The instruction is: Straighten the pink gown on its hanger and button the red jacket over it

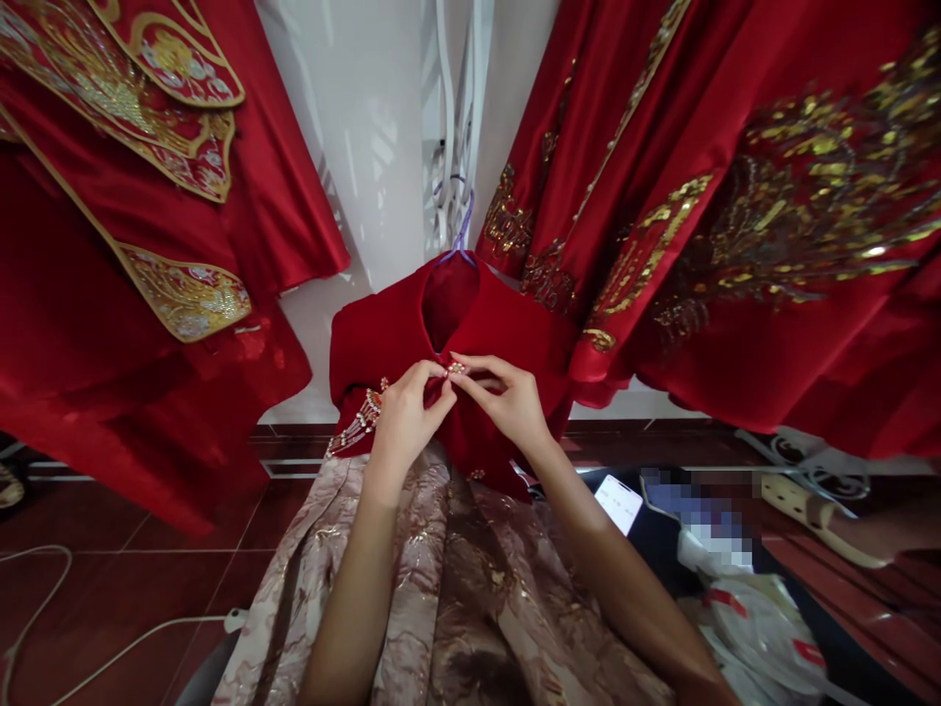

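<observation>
A red sleeveless-looking top [507, 314] with a V neck hangs from a purple hanger [461, 235] in front of me. Just under the neckline sits a small beaded fastener [457, 368]. My left hand [412, 417] pinches at its left side, thumb and fingertips close together. From the other side my right hand [507, 397] pinches the same fastener between thumb and forefinger. The fingertips of both hands nearly meet and hide part of it. A beaded tassel ornament [360, 422] lies on the top's left side, partly behind my left hand.
A pinkish-brown patterned skirt [412, 588] spreads below. Red gold-embroidered garments hang at left [272, 176] and right [706, 118]. A lit phone [618, 504] and a clear plastic bag [761, 628] lie at lower right, near a sandalled foot [816, 510]. A white cable [147, 628] crosses the tiled floor.
</observation>
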Demonstrator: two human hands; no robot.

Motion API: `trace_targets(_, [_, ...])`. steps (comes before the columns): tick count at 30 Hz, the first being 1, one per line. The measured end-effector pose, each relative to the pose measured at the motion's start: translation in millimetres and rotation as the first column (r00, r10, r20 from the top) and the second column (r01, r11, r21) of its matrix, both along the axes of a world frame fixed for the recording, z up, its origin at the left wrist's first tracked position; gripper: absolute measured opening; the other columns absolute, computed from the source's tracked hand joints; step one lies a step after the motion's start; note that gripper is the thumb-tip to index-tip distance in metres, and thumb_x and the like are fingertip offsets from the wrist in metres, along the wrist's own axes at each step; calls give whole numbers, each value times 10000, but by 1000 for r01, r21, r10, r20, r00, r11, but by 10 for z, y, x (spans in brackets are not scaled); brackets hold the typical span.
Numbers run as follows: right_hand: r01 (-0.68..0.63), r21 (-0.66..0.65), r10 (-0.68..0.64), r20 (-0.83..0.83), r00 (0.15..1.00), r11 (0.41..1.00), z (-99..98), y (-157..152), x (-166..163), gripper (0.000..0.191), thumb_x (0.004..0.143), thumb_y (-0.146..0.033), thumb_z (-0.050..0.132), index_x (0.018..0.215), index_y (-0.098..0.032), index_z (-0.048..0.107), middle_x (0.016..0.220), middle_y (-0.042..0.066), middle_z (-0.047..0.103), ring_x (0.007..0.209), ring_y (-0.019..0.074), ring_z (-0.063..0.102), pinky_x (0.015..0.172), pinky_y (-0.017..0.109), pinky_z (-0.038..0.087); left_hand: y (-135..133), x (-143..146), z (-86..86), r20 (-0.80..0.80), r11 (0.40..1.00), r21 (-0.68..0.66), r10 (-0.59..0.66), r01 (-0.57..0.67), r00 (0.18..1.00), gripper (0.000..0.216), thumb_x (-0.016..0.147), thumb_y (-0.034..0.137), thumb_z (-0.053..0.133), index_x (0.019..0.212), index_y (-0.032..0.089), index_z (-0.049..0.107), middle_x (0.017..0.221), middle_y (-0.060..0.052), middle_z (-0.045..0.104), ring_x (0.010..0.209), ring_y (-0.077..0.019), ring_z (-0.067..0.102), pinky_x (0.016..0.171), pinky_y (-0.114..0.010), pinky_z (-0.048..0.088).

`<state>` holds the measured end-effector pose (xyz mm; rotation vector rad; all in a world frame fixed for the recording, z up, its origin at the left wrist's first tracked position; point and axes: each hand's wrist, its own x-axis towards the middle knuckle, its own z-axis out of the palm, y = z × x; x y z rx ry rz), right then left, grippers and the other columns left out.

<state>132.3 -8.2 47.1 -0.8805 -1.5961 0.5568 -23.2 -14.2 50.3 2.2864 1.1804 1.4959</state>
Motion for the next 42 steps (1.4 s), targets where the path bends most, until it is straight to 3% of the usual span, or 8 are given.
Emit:
trace_targets(13, [-39,64,32,111,993,997,19,44,-34,352,838,-314,569,1186,-285,615,979,35,575,892,144,592,809,316,574,68,26,-72,12,999,4,-46,46,999,91,888,238,487,897,198,568,884,-16,643,783,-124,605,745,-247,469])
trace_targets(20, [27,-87,-21,68,997,996,-378,-39,-1,818,733,-225,628,1431,-259,203,1080,65,569,843,158,597,698,303,542,155,70,-174,323,945,-221,-165,243,932,305,950,364,347,980,205,605,1056,-58,659,986,-151,618,840,-288,509])
trace_targets(26, [-86,-351,77,-41,996,932,-429,-46,334,292,733,-213,532,1022,-210,495,776,-9,633,677,146,616,624,270,497,245,30,-260,518,813,-379,-208,441,829,438,937,484,310,963,182,626,1038,-92,684,924,-169,660,805,-327,549])
trace_targets(30, [-226,-407,184,-142,973,885,-256,-113,437,227,754,-230,515,979,-214,538,755,-8,653,614,138,616,574,254,492,263,77,-348,518,808,-422,-158,412,841,539,951,499,193,1045,223,646,1146,-72,662,1111,-179,596,911,-369,512])
trace_targets(33, [-242,-383,226,-86,970,891,-189,-187,409,332,774,-252,566,1103,-231,524,937,25,681,785,170,664,690,302,543,182,47,-326,461,748,-467,-250,472,852,531,948,497,190,1140,242,615,1195,-67,635,1205,-181,529,981,-387,467])
trace_targets(36, [-221,-308,268,118,956,925,-186,-238,362,491,803,-315,595,1272,-247,464,1219,67,604,1110,208,589,955,406,485,80,-72,-265,323,688,-505,-410,522,853,387,885,455,459,1179,233,579,1196,-70,628,1190,-199,533,1009,-391,439])
trace_targets(39, [-127,-226,204,357,912,966,-234,-253,348,605,805,-365,614,1362,-251,405,1388,79,471,1282,228,446,1101,476,332,68,-223,-264,201,720,-510,-432,471,879,264,809,369,592,1006,195,620,1002,-52,685,958,-189,637,879,-353,504])
trace_targets(42, [-49,-173,127,478,869,984,-289,-248,335,669,796,-397,626,1396,-244,369,1439,93,402,1342,252,359,1117,513,291,155,-354,-330,141,808,-488,-300,330,944,162,821,334,563,827,177,605,808,-25,680,772,-163,650,716,-292,516])
